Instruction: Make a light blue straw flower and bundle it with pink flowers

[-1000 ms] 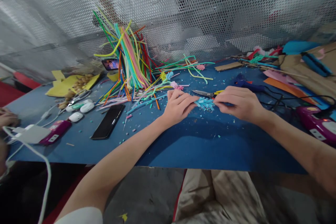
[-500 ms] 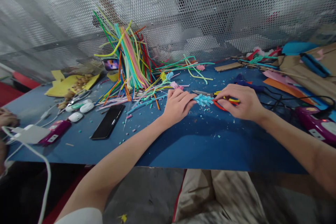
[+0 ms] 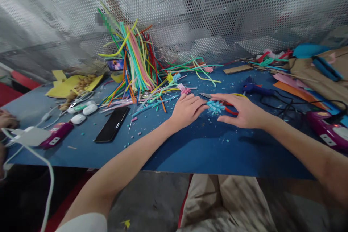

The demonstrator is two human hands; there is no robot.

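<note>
My left hand (image 3: 188, 110) pinches one end of a light blue fluffy piece of cut pipe cleaner (image 3: 216, 106) above the blue table (image 3: 174, 154). To the right, my right hand (image 3: 240, 110) stands with thumb and fingers apart around the free end of the piece. No grip by the right hand shows. Partly hidden behind that hand lie scissors (image 3: 206, 95) with red and yellow handles. Pink and lilac fluffy flowers (image 3: 185, 90) lie just beyond my left hand.
A tall bundle of coloured pipe cleaners (image 3: 137, 58) stands at the back. A black phone (image 3: 112, 125) lies on the left. On the right are a blue glue gun (image 3: 254, 87) with its cable and a purple power strip (image 3: 327, 128). At far left another person's hand (image 3: 7, 119) shows.
My right hand has opened from its pinch on the blue piece, its thumb dropping away from the fingers. The piece has shifted slightly right, still in my left hand.
</note>
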